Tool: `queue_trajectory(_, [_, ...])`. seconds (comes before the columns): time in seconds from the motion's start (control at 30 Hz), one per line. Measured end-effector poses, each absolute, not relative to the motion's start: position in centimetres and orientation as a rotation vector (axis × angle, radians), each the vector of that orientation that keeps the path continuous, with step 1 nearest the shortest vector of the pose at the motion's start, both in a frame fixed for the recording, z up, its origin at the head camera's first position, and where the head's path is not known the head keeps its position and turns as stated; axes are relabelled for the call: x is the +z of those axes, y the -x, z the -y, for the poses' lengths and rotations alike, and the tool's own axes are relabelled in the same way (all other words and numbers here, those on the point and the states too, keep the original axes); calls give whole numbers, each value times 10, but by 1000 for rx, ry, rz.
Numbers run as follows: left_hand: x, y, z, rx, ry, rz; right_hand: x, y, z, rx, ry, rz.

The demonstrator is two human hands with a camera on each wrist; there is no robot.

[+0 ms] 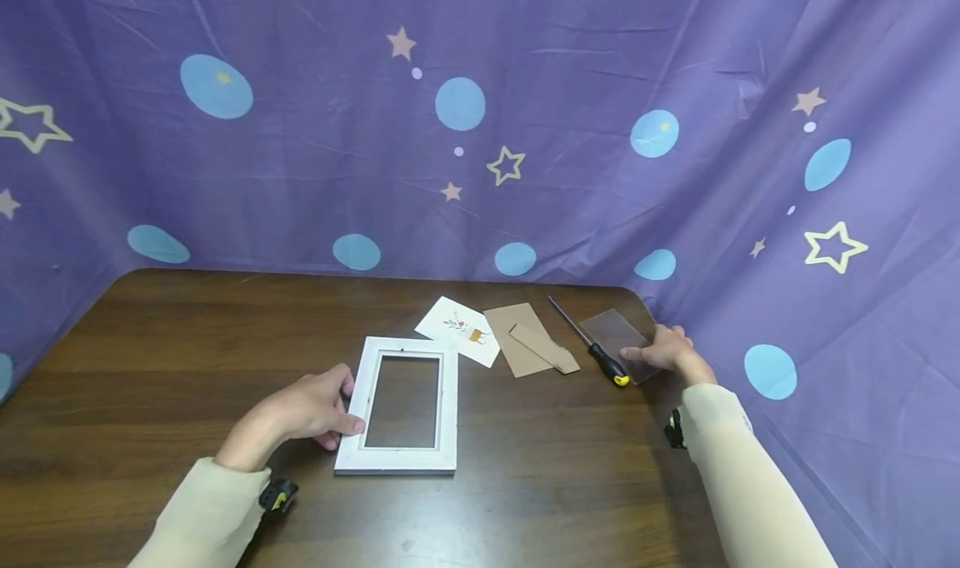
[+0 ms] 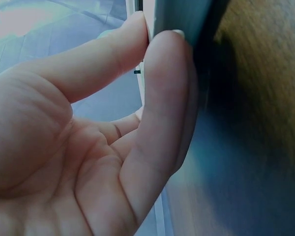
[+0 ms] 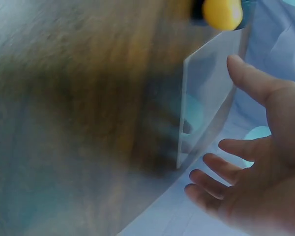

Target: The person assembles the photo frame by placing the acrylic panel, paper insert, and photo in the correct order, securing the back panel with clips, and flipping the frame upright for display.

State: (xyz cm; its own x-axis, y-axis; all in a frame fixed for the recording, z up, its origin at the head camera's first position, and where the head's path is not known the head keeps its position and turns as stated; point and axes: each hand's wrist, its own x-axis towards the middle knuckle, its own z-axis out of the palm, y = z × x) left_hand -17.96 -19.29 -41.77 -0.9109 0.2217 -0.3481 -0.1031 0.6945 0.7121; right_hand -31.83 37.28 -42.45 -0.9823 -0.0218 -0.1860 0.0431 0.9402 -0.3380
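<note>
A white picture frame with an open middle lies on the dark wooden table. My left hand pinches its left side, the thumb on the face and the fingers at the outer edge. In the left wrist view, thumb and fingers meet at the frame's edge. Over at the right, my right hand is at a thin clear pane lying near the table's edge. The right wrist view shows the fingers of that hand spread beside the pane, with nothing gripped.
Just left of the pane lies a screwdriver with a black and yellow handle. A brown backing board with a cardboard strip on it lies beside a printed white card. A purple curtain hangs behind the table and along its right.
</note>
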Motion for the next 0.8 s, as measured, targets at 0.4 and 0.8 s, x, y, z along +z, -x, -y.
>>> queue_trajectory(0.4, [-416,182,193,1074,-80,-2480,-434,319,-380,-395,-125,-2836])
queue_trajectory(0.8, [-418,177,193,1148,-99,-2479,-429,320,-381,-402,-201,-2832])
